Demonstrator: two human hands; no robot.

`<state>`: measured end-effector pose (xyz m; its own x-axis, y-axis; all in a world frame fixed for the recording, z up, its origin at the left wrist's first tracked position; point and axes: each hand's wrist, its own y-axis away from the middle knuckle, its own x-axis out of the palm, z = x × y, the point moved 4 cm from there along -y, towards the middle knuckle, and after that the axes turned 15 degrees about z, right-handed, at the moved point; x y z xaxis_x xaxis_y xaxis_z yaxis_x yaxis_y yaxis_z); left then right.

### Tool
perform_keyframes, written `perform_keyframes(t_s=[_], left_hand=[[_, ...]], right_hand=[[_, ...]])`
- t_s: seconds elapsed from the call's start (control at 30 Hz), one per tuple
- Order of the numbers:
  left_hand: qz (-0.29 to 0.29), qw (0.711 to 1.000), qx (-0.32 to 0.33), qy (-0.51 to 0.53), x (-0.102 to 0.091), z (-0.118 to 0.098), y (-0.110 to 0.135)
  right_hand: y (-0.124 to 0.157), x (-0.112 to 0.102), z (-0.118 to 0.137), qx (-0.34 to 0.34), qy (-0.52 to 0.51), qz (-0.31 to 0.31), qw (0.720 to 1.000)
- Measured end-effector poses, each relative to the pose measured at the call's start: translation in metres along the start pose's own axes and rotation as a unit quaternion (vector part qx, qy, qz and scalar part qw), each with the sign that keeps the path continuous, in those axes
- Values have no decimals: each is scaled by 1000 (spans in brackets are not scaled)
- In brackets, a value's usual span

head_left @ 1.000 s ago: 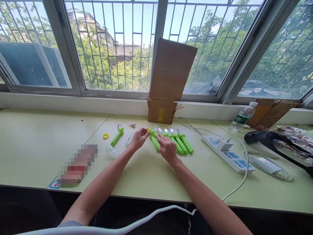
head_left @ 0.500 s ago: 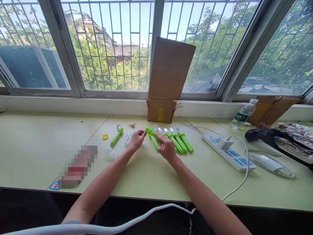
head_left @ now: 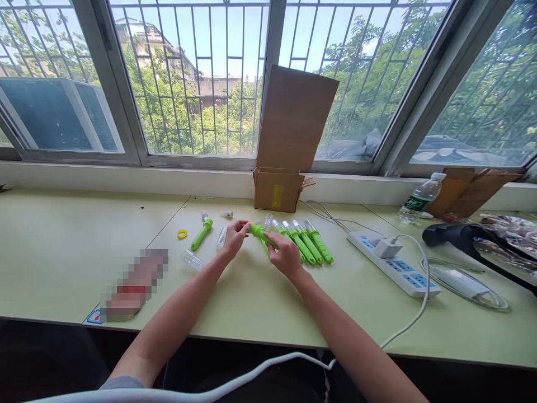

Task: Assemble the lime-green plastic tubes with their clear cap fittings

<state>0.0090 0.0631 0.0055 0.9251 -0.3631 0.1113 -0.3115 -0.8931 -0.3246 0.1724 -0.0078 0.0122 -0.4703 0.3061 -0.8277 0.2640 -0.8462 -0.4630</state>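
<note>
A green plastic tube (head_left: 259,231) with a ridged, wider end is held between both hands above the table. My right hand (head_left: 287,256) has its fingers closed around the tube's body. At the ridged end, my left hand (head_left: 235,239) is closed in a pinch against the tube; whether a small part sits in that pinch is hidden. Several green tubes with clear tips (head_left: 310,243) lie side by side just past my right hand. Left of my hands are another green tube (head_left: 202,235), a clear plastic cap (head_left: 193,259), a yellow ring (head_left: 182,234) and a small white piece (head_left: 227,214).
A cardboard box (head_left: 277,190) with a raised flap stands by the window. To the right lie a white power strip (head_left: 394,263), a coiled cable (head_left: 465,282), a water bottle (head_left: 422,198) and a black strap-like object (head_left: 453,235). A white cable (head_left: 251,372) crosses near the table's front edge.
The tube between my hands has turned slightly, its ridged end now a little lower. My right hand has shifted slightly on it, and my left hand stays at the end.
</note>
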Motion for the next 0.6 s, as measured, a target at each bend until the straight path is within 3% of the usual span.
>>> perform_keyframes(t_s=[0.37, 0.6], left_hand=[[169, 985, 17, -20, 16, -16, 5], [189, 981, 26, -39, 19, -17, 5]], right_hand=[[1, 2, 5, 43, 74, 84, 993], [1, 4, 9, 54, 111, 135, 983]])
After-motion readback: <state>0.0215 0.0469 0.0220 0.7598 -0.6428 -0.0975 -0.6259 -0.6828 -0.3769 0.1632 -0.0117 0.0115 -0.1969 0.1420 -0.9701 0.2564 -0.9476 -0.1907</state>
